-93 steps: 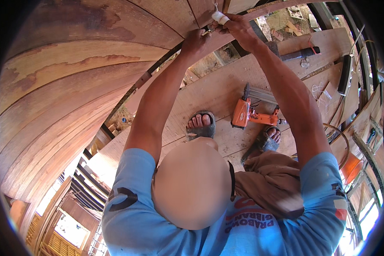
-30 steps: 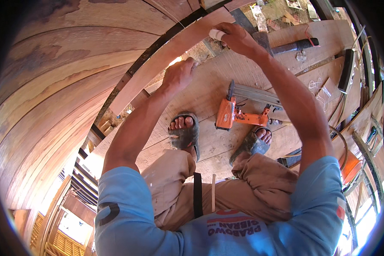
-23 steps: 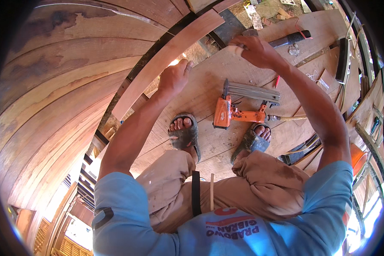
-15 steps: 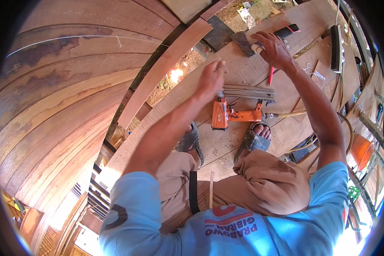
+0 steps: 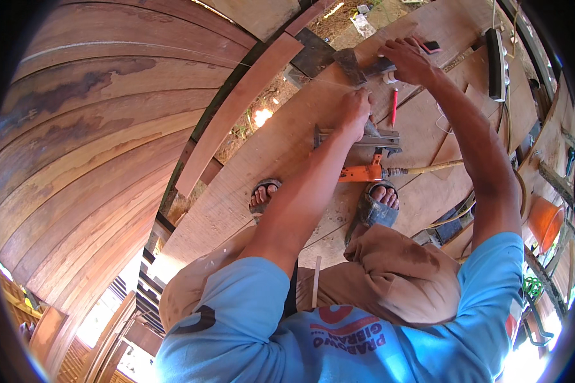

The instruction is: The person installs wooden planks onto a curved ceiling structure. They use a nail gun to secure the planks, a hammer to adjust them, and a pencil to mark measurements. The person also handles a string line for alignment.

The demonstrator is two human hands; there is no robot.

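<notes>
My left hand point(image 5: 356, 113) is closed in a fist above the orange nail gun point(image 5: 361, 173), partly covering it. A grey piece sticks out below the fist; its kind is hidden. My right hand point(image 5: 407, 62) curls over the handle of a black-handled tool. The broad dark metal head point(image 5: 349, 66) of that tool lies on the boards to the left, and the black grip end shows beyond my fingers with a red cord. Below my right hand lie a small white thing and a red pencil point(image 5: 394, 106).
My sandalled feet stand on wide wooden boards point(image 5: 281, 140). A yellowish hose point(image 5: 436, 166) runs right from the nail gun. Curved planking point(image 5: 108, 121) rises at the left, with a gap beside a loose plank point(image 5: 236, 115). An orange container point(image 5: 545, 226) is at the right.
My left hand has moved right and down across the nail gun, with the grey piece below it. My right hand has gone from spread fingers to curling over the black handle.
</notes>
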